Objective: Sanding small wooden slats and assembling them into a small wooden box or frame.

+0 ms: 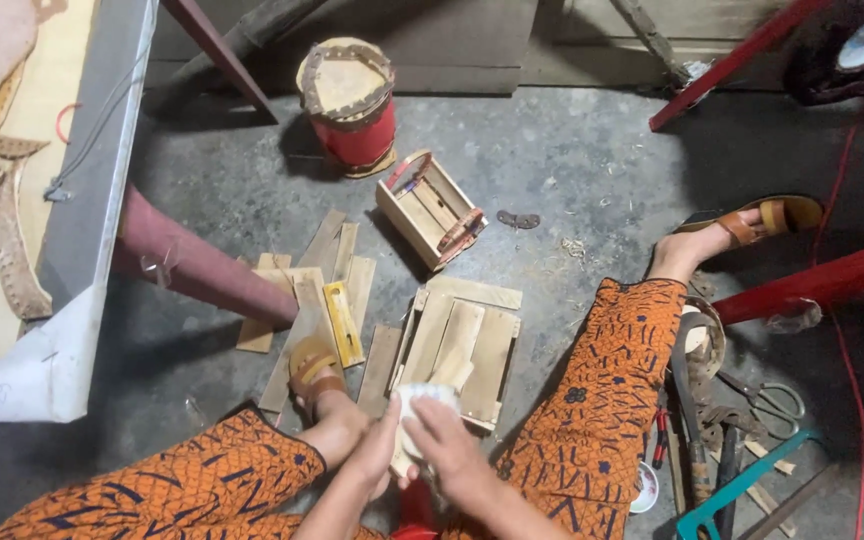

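Note:
Both my hands meet low in the middle of the view, between my knees in orange patterned cloth. My left hand (372, 450) and my right hand (449, 450) grip a small white object (422, 397), partly hidden by my fingers; what it is I cannot tell. Just beyond it lies a flat tray of pale wooden slats (472, 345) on the grey concrete floor. My left foot in a tan sandal (314, 372) rests on loose wooden strips (304, 300), next to a yellow utility knife (342, 322).
A small open wooden box (422, 215) and a red can with a cardboard lid (349, 100) stand further off. Scissors (767, 398), pliers and a teal saw frame (742, 485) lie at right. A red table leg (192, 265) slants at left, red bars at right.

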